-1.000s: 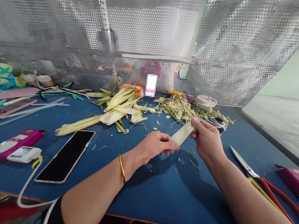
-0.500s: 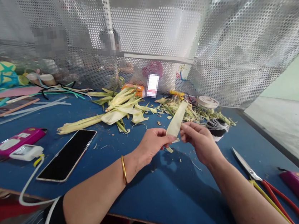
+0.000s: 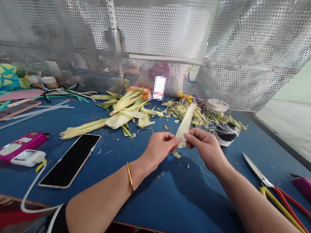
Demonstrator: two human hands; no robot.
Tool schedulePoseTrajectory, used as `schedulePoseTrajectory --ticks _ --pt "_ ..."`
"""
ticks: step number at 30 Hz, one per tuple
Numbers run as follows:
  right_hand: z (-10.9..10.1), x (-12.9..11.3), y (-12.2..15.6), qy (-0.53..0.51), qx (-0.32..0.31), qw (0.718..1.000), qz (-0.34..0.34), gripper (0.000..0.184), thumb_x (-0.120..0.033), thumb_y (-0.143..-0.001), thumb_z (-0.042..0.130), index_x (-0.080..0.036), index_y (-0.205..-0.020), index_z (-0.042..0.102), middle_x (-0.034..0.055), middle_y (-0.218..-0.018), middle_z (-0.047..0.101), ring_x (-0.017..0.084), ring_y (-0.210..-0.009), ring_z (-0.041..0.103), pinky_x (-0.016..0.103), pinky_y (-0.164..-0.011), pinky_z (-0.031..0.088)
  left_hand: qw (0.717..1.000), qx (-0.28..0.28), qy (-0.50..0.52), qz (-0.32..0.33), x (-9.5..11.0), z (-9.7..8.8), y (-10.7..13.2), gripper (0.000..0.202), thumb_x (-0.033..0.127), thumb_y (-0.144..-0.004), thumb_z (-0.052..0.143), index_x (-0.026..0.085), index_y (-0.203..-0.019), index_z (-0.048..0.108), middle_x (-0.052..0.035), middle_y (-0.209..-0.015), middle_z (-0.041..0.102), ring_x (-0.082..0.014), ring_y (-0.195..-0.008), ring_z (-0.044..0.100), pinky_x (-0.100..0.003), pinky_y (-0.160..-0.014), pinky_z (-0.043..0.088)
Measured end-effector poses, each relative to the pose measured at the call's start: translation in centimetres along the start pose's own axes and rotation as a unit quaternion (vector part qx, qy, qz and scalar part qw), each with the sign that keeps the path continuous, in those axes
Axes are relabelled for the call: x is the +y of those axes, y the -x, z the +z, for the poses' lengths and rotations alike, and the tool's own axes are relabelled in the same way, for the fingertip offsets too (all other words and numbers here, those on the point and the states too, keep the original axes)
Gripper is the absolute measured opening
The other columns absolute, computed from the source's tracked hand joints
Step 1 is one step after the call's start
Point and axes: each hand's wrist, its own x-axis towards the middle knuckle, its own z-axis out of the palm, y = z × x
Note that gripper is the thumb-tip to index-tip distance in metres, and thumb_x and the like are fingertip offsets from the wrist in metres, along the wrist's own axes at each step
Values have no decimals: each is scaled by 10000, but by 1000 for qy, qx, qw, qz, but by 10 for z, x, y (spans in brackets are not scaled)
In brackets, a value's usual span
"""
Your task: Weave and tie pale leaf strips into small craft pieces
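Pale green, the leaf strip [image 3: 186, 124] stands tilted at the centre of the frame, its lower end pinched between my left hand [image 3: 159, 148] and my right hand [image 3: 205, 146], thumbs and forefingers pressed together on it just above the blue table [image 3: 159, 202]. Behind it, toward the upper middle, lies a heap of leaves [image 3: 121, 114] and a litter of trimmings [image 3: 200, 117]. Near my right hand sits a spool of white thread [image 3: 226, 132]; scissors [image 3: 273, 187] lie at lower right, and a black phone [image 3: 70, 160] at left.
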Motion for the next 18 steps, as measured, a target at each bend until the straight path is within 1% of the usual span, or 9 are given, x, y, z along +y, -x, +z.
schedulePoseTrajectory --ticks 5,7,9,11,13,14,15,16,18 --pt "8 1 4 4 -44 998 34 383 -536 -755 712 -192 -659 573 -13 -569 588 134 -557 522 267 -561 395 998 54 16 7 -2 2 -1 223 314 -744 671 160 -598 601 11 -536 548 -89 -514 479 -236 -514 363" --pt "10 2 4 5 -43 998 35 381 -534 -750 710 -195 -653 565 -9 -562 596 138 -547 532 268 -554 402 998 52 28 -8 -2 2 -1 227 325 -744 676 162 -607 597 11 -545 545 -90 -517 482 -235 -511 363" --pt "10 3 4 5 -41 999 31 353 -515 -757 693 -200 -665 562 -9 -571 602 148 -552 551 274 -557 416 999 29 30 -27 -2 2 -2 243 359 -758 670 163 -630 602 -4 -588 573 -102 -542 511 -236 -509 374" --pt "7 2 3 27 -34 999 25 307 -470 -775 656 -210 -662 539 -17 -565 590 155 -556 564 278 -564 423 999 36 -9 -7 -2 1 -1 216 375 -764 672 165 -720 641 -28 -684 632 -122 -595 557 -245 -536 415" --pt "2 1 3 96 -29 995 19 249 -400 -794 596 -222 -645 506 -24 -550 573 158 -553 558 276 -559 406 986 109 -96 83 -1 -1 1 217 356 -751 703 179 -869 661 -46 -835 682 -143 -680 596 -275 -631 480" --pt "1 1 3 153 -27 988 12 223 -359 -792 570 -227 -632 488 -27 -543 563 156 -545 544 272 -550 385 965 153 -147 153 0 -3 3 241 334 -754 710 187 -937 655 -53 -909 690 -154 -735 610 -295 -700 501" --pt "-1 0 3 217 -24 976 1 200 -318 -783 549 -231 -621 470 -30 -538 551 153 -537 524 269 -540 360 935 186 -196 229 2 -5 5 251 310 -772 702 194 -987 644 -61 -974 690 -166 -804 619 -314 -778 506" --pt "-2 -1 3 280 -19 960 -11 179 -285 -769 534 -234 -616 456 -32 -536 541 151 -528 503 268 -531 333 902 193 -241 303 5 -7 7 225 287 -807 672 199 -1011 640 -69 -1025 687 -180 -882 623 -331 -853 496" --pt "-2 -2 5 374 -12 927 -41 122 -240 -749 520 -235 -643 460 -30 -554 541 152 -527 489 267 -524 295 839 129 -322 419 10 -11 10 168 245 -888 574 215 -1033 655 -76 -1114 683 -204 -1066 598 -366 -998 433"
